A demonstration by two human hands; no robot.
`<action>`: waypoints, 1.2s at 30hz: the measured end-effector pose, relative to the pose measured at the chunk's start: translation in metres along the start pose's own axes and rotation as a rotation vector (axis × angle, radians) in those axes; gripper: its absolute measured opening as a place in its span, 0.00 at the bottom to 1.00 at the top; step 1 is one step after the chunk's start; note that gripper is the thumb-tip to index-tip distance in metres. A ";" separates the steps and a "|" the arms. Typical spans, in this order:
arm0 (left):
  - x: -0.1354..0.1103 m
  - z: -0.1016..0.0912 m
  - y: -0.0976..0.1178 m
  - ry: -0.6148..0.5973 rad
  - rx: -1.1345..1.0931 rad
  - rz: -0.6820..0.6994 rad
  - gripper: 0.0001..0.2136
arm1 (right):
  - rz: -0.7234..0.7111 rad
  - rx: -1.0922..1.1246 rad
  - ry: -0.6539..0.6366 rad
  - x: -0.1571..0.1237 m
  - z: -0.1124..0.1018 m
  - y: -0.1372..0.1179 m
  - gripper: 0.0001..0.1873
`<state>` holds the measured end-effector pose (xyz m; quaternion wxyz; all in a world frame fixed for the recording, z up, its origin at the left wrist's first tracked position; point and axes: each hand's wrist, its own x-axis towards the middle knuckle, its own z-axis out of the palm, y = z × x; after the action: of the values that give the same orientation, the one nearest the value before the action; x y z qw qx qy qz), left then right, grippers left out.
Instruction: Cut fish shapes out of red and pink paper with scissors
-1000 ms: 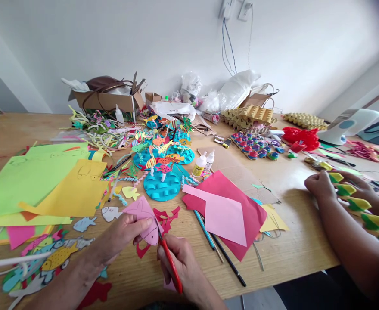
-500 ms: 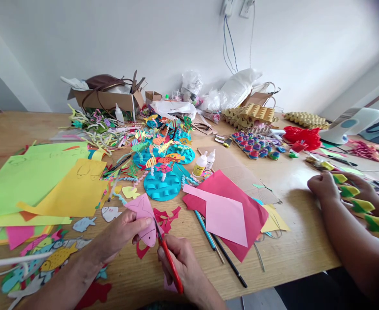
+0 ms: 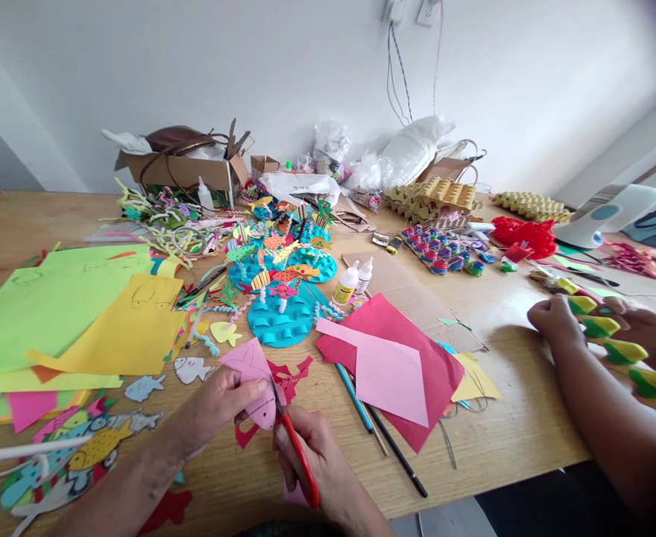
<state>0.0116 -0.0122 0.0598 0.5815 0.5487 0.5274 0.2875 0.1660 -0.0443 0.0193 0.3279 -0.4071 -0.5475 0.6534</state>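
Between the thumb and fingers of my left hand (image 3: 232,403) is a piece of pink paper (image 3: 248,359) with a fish drawn on it in dark lines. My right hand (image 3: 311,447) is closed around red-handled scissors (image 3: 301,451). Their blades lie along the right edge of the pink fish, close to my left thumb. Red paper scraps (image 3: 290,377) lie on the table just behind the fish. A white paper fish (image 3: 192,370) and a yellow paper fish (image 3: 226,333) rest beyond my left hand.
Pink paper (image 3: 392,377) on a red sheet (image 3: 445,365), with pencils (image 3: 398,447) beside it, lies to the right. Blue discs (image 3: 280,324) carrying paper fish stand centrally, near glue bottles (image 3: 346,285). Cut fish (image 3: 101,445) pile at left. A co-worker's hands (image 3: 560,324) hold painted egg-carton pieces (image 3: 622,350).
The scissor blades have shifted slightly along the right edge of the pink fish. The co-worker's hands have moved a little on the egg-carton strip.
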 end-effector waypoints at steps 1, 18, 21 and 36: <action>0.000 0.000 0.000 -0.003 -0.003 0.003 0.14 | -0.002 0.004 0.001 0.000 0.000 0.001 0.19; 0.000 -0.005 0.005 -0.062 -0.042 -0.090 0.15 | -0.031 -0.109 0.008 -0.002 -0.004 0.006 0.18; -0.001 -0.007 0.004 -0.047 -0.059 -0.103 0.14 | -0.050 -0.149 0.011 -0.002 -0.005 0.005 0.18; -0.004 -0.006 -0.005 0.094 -0.128 -0.084 0.12 | -0.095 -0.154 0.014 -0.001 -0.001 0.000 0.19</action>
<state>0.0041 -0.0152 0.0574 0.6015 0.4737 0.5573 0.3212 0.1669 -0.0448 0.0190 0.3301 -0.4094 -0.6125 0.5901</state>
